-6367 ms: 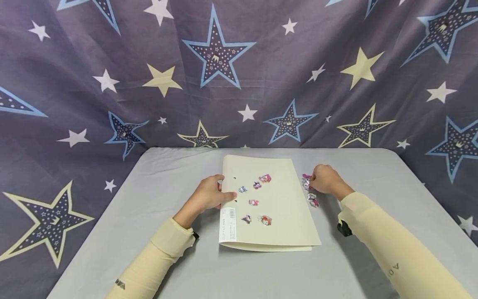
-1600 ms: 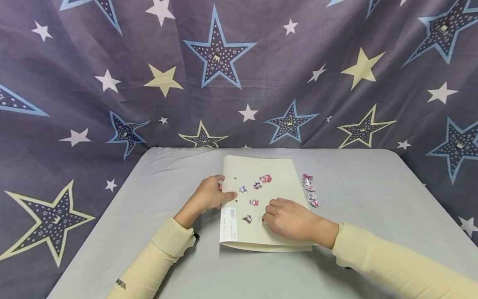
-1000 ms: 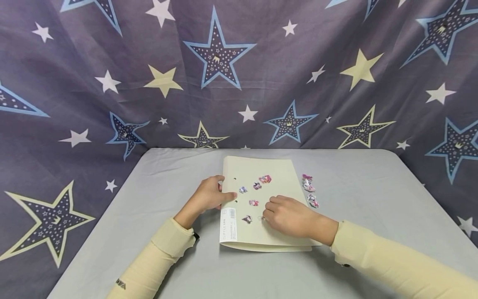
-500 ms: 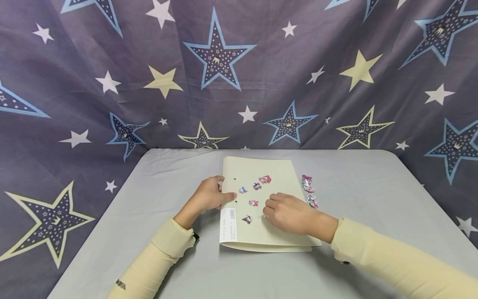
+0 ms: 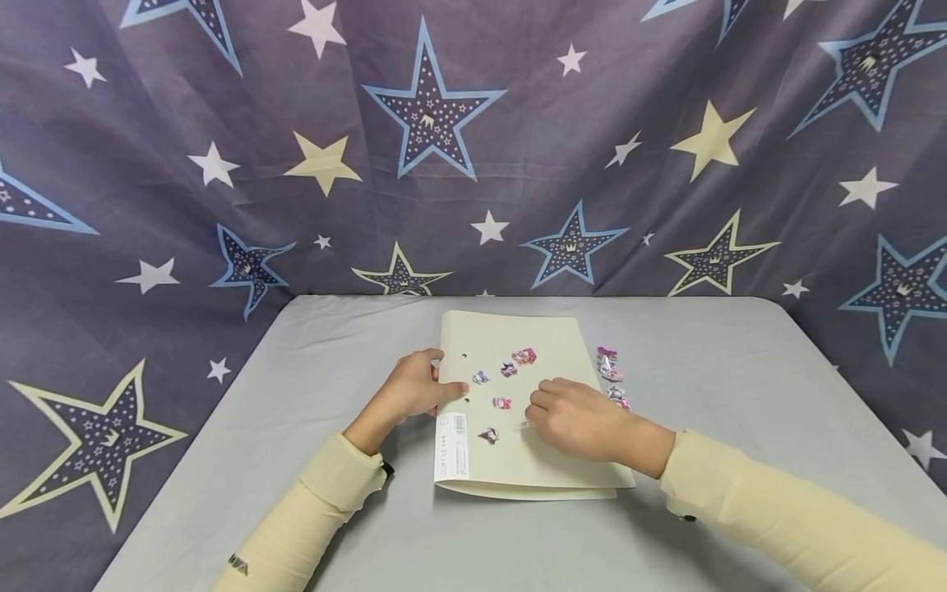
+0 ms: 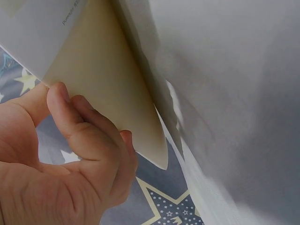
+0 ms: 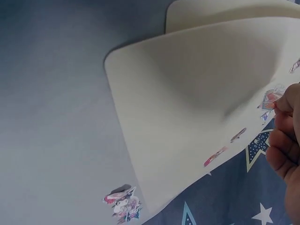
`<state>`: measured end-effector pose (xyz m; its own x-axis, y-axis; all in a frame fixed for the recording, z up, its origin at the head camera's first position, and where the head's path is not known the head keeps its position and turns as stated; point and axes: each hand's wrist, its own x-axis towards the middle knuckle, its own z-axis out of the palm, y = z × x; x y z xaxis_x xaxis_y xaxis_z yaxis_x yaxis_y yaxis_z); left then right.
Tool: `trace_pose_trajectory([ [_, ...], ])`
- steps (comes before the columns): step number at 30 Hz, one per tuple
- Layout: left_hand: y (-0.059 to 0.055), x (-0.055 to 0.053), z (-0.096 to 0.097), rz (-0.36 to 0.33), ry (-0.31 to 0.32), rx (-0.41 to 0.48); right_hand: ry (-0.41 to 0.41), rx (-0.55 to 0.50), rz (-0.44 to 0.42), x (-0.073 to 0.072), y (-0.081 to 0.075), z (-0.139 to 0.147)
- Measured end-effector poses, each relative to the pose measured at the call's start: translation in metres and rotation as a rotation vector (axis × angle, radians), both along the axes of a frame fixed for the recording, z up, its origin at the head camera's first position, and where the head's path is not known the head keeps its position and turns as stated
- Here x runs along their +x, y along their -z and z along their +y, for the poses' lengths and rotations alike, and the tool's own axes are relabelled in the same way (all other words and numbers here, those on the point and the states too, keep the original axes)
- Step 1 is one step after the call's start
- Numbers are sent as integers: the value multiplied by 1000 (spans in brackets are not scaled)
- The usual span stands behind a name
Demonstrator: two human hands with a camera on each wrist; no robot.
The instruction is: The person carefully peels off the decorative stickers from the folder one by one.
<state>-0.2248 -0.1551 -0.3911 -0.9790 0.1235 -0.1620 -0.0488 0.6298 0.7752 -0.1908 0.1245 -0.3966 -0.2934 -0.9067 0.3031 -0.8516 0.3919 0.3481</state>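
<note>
Sticker (image 7: pixel 270 99) pinched in right hand (image 5: pixel 573 419), over folder (image 5: pixel 524 388)

Reads "CLIP FILE" in capitals on the white label (image 5: pixel 452 446) of the folder (image 5: pixel 547 362), running upward along the edge, then a few small characters, too tiny to make out. Also carries a barcode (image 5: pixel 460 425) near the label's upper end, with fine lines of print below, illegible at this size. In the left wrist view, shows slanting print (image 6: pixel 71 13) on the folder, apparently beginning "Pom", then too blurred to tell. On the left sleeve (image 5: pixel 303 510), bears dark lettering (image 5: pixel 238 564), seemingly ending in "A".
</note>
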Motion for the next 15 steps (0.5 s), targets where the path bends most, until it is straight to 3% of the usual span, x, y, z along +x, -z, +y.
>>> trace_pose_trajectory([
  [15,0,0,0,-6,-5,3,46,-2,36,-24,-3,24],
])
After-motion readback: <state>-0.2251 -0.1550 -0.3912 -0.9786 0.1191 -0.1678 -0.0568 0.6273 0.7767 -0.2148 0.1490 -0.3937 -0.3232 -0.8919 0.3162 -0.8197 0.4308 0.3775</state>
